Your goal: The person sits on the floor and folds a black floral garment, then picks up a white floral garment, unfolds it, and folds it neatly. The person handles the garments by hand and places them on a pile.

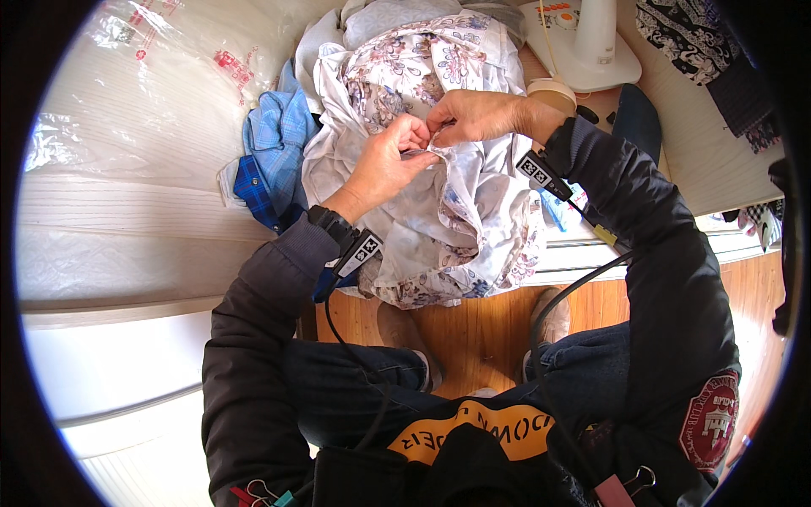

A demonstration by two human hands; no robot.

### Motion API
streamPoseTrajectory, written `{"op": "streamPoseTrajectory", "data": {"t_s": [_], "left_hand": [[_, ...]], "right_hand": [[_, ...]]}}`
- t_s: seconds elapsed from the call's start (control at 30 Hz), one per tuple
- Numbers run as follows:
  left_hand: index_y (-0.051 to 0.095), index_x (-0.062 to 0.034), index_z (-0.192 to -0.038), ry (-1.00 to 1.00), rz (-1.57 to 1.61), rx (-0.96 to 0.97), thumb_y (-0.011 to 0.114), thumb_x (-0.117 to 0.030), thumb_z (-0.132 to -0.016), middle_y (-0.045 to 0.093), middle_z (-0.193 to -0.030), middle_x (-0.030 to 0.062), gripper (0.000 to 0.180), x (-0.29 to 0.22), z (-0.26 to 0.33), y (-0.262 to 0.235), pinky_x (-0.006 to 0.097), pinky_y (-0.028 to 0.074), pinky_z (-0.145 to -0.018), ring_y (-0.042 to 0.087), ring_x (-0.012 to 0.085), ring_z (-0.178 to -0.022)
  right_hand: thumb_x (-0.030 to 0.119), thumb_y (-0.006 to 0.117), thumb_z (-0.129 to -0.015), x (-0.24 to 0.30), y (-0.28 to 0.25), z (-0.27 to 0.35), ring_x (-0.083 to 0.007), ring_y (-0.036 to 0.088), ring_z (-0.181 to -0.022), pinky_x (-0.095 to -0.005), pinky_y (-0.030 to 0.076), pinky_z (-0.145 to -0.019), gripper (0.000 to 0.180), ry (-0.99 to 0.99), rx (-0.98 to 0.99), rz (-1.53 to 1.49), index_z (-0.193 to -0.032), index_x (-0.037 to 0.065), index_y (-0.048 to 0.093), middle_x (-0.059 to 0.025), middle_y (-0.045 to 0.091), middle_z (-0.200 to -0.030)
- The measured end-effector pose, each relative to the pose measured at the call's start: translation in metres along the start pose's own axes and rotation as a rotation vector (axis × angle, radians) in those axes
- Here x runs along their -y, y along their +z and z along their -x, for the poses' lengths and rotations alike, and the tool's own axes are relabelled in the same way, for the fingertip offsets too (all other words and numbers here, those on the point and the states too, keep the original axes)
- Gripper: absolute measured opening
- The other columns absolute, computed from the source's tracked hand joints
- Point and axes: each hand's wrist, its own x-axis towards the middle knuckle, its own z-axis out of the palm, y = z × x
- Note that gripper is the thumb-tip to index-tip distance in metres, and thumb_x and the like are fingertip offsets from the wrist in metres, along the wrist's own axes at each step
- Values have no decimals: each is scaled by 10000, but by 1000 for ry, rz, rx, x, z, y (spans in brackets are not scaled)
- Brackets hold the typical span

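Observation:
A white garment (397,228) with brown and purple flower print lies bunched over the table edge, its lower part hanging down in front. My left hand (380,169) pinches a fold of its edge between thumb and fingers. Close against it, my right hand (481,117) grips the same edge with curled fingers. What exactly sits between the fingertips is too small to make out. From the pinched spot, a strip of the cloth's edge runs down in a loose curl. Beneath and left of the garment, a light blue checked shirt (279,127) and a darker blue checked cloth (251,182) stick out.
Clear plastic sheeting (169,76) with red print covers the table at left. A white stand with a broad base (612,72) is at the back right, near a beige round container (553,95) and a dark blue curved object (638,122). Dark patterned cloth (688,38) lies far right.

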Motion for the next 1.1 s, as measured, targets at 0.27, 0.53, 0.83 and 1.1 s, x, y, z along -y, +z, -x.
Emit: {"op": "streamPoseTrajectory", "data": {"t_s": [0.27,0.53,0.83,1.1], "left_hand": [[550,-15,-1001,115,-295,-8,691,-24,-830,643,-878,61,222,-4,6,-1,269,503,-753,621,130,-810],[559,-29,-1005,222,-419,-17,682,-34,-828,645,-865,84,216,-8,5,-2,298,514,-720,643,195,-786],[532,-11,-1074,113,-370,-99,669,-17,-830,665,-896,105,280,-8,3,4,319,527,-733,673,224,-831],[600,6,-990,142,-466,-187,656,-5,-819,660,-898,146,180,-6,-1,3,323,517,-697,668,276,-804]], "right_hand": [[194,690,-738,-1,-2,0,-143,598,-756,-289,479,-715,295,24,50,-62,-963,3,695,-65,686,-817],[155,666,-709,-3,1,3,-159,618,-797,-299,486,-742,354,2,31,-92,-1024,-4,689,-91,703,-882],[208,676,-729,1,3,3,-195,620,-789,-322,486,-736,385,33,-24,35,-1034,-26,663,-130,688,-863],[230,660,-811,-3,12,0,-173,576,-730,-331,460,-702,307,73,-108,42,-986,-23,653,-116,638,-772]]}}
